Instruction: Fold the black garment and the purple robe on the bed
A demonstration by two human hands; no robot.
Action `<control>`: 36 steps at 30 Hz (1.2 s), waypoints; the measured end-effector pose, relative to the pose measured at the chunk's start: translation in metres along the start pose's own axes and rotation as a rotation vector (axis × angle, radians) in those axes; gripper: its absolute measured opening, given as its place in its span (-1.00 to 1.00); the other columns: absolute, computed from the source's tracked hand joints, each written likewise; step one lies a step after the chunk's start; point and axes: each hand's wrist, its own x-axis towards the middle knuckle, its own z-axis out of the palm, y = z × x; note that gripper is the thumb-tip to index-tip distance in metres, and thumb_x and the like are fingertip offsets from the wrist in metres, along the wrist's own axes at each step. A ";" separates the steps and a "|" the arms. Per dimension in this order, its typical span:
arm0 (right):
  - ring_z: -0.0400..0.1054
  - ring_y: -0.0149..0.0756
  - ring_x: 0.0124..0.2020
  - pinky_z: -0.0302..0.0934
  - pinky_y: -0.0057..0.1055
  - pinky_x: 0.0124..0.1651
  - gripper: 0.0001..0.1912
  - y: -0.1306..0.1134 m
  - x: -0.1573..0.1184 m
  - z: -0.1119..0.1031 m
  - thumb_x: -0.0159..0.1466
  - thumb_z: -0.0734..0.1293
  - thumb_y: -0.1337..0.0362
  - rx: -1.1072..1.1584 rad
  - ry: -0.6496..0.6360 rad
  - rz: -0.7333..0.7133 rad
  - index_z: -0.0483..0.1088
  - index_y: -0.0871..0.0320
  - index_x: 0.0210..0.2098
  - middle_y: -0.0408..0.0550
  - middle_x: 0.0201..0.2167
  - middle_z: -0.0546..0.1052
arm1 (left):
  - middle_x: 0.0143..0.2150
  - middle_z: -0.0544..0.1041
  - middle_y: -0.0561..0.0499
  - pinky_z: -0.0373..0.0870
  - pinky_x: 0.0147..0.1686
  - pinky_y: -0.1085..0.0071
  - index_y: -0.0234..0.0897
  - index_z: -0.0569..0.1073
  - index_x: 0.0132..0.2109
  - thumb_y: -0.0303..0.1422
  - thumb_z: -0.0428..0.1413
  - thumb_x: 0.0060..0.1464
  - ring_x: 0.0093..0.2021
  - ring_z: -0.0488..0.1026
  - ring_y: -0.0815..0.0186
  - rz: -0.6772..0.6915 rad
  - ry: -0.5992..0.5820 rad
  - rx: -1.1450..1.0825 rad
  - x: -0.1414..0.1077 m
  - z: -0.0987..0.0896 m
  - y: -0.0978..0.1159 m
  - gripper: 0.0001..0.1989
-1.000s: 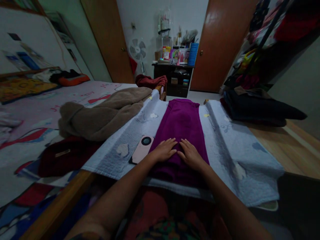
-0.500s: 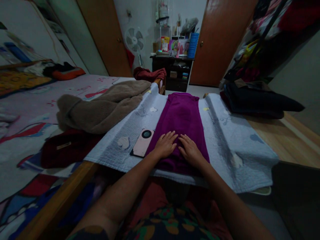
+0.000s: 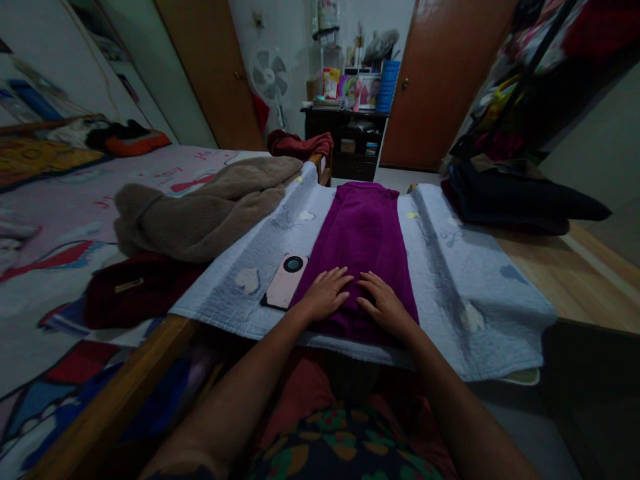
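Note:
A purple garment (image 3: 364, 233), folded into a long panel, lies flat on a light blue quilted cloth (image 3: 450, 267). On its near half rests my left hand (image 3: 326, 292), palm down with the fingers stretched out. My right hand (image 3: 384, 300) lies flat on the same fabric just to the right, fingers slightly spread. A small gap separates the two hands, and neither grips anything. Left of the garment a pinkish phone (image 3: 284, 283) with a round dark camera ring lies on the quilted cloth.
A brown fleecy garment (image 3: 200, 210) and a dark red garment (image 3: 145, 287) lie on the bed (image 3: 145, 177) at left. Dark folded clothes (image 3: 520, 197) are stacked at right on a wooden surface (image 3: 575, 280). A wooden bed rail (image 3: 125, 393) runs along the lower left.
Both hands stay on the purple garment; my left hand has slid slightly toward me and left. The whole view has shifted a little. Everything else lies as before.

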 end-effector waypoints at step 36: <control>0.06 -0.16 0.31 0.02 0.03 0.30 -0.63 0.001 -0.015 -0.004 0.30 0.20 0.38 0.188 -0.013 -0.099 0.41 0.02 0.05 -0.06 0.15 0.42 | 0.02 0.43 -0.02 0.24 0.06 0.26 -0.17 0.45 0.08 -0.32 0.22 0.02 0.00 0.33 0.21 0.123 0.005 -0.127 -0.016 -0.009 0.013 -0.57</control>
